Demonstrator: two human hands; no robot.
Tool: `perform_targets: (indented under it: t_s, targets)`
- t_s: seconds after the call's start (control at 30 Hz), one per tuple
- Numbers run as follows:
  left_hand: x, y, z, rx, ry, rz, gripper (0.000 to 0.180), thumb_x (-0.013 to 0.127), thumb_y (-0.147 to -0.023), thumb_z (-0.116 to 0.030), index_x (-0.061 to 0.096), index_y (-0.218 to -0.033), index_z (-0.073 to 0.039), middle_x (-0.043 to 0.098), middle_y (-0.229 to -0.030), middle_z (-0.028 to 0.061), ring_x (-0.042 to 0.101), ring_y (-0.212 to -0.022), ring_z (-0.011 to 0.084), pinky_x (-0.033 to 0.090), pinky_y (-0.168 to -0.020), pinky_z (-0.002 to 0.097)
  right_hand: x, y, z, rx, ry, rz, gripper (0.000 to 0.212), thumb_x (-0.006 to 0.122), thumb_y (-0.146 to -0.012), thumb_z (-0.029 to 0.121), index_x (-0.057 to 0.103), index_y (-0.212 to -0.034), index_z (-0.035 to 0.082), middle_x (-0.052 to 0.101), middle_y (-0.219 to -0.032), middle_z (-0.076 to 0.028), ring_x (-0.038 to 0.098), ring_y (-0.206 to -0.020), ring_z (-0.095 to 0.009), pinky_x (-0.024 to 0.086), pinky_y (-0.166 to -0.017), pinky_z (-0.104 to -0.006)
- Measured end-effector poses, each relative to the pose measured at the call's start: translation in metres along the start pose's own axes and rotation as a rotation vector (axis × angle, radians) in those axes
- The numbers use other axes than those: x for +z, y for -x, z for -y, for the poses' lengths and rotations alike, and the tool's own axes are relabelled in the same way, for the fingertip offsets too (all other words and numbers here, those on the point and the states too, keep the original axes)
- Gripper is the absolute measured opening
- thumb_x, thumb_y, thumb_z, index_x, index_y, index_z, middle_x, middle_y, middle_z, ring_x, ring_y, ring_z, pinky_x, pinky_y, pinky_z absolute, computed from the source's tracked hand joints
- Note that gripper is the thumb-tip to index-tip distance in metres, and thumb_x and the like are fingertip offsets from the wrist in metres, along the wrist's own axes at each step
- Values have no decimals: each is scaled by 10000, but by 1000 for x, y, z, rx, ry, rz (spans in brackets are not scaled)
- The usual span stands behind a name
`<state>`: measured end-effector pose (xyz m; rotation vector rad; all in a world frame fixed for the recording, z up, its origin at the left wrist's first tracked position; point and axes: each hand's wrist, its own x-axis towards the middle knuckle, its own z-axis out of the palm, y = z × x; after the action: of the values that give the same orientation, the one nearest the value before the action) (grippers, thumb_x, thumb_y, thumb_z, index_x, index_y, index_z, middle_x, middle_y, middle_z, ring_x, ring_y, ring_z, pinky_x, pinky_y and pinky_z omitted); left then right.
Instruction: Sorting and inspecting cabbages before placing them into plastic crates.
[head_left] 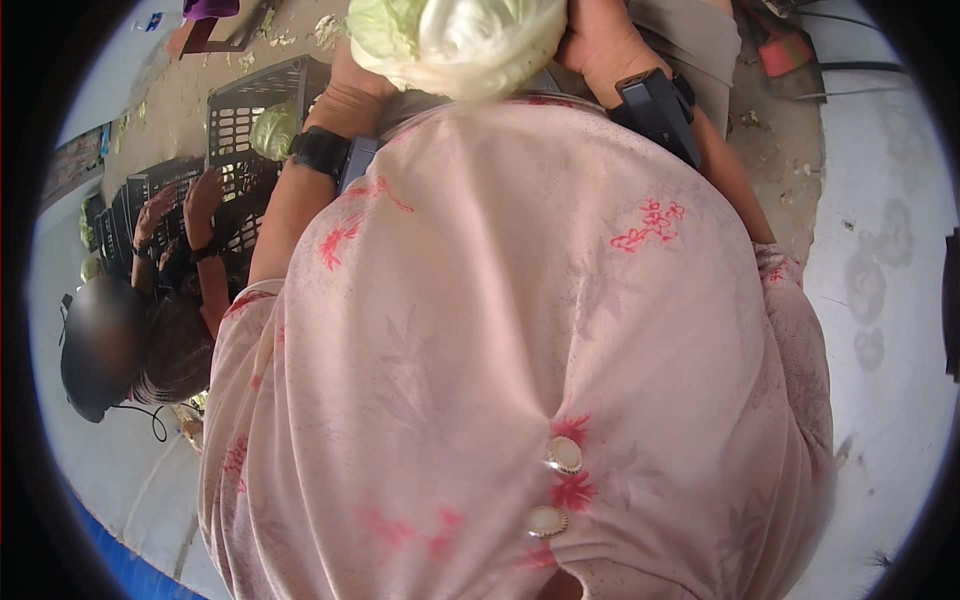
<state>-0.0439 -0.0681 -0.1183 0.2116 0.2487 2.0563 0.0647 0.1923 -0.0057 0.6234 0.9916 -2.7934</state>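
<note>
A pale green cabbage (460, 45) with whitish leaves is at the top edge, cut off by the picture's rim. My left hand (362, 78) grips its left side; the fingers are mostly hidden behind the leaves. On the other side my right hand (597, 45) holds it too, with its fingertips out of sight. Each wrist wears a dark strapped device. My floral pink shirt fills much of the picture below the cabbage.
Black plastic crates (255, 105) stand at the left, with another cabbage (273, 131) by them. A co-worker (165, 340) in a dark cap is at the far left, hands raised. Leaf scraps litter the floor. A red object (785, 52) with cables lies at upper right, beside a pale wall (880, 180).
</note>
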Motion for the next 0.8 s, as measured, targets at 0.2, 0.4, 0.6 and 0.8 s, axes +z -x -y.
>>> perform_targets:
  t_s: [0.2,0.4,0.6,0.8]
  targets:
    - [17,-18,7,-35,-74,-49,527,279,-1026,-390,421,-1433,-86,490,-1435,116,465,-1310,322,354,-1119,479,-20,-3,0,-96,21,38,428,491,-972,362,602,-1185,7,653,-1126,-129,609,-1049,-240,497,-913,-356]
    - [19,-22,3,115,-976,-242,542,320,-1022,-426,427,-1430,-85,510,-1422,95,496,-1283,274,373,-1105,412,6,10,14,-217,339,262,406,396,-1014,302,637,-1118,-7,674,-1107,-107,651,-989,-204,527,-842,-312]
    - [84,-46,23,-116,29,-121,560,314,-1016,-451,495,-1354,-43,567,-1350,102,524,-1234,273,376,-1091,424,-63,-38,-2,-39,-34,179,385,627,-897,403,678,-1062,58,704,-967,-52,663,-894,-185,544,-820,-317]
    - [99,-47,21,-45,23,-134,546,273,-1043,-399,473,-1360,-3,537,-1375,147,513,-1261,308,363,-1112,436,-38,-27,-1,26,-128,171,400,655,-851,391,683,-1022,30,704,-947,-84,670,-853,-222,566,-788,-349]
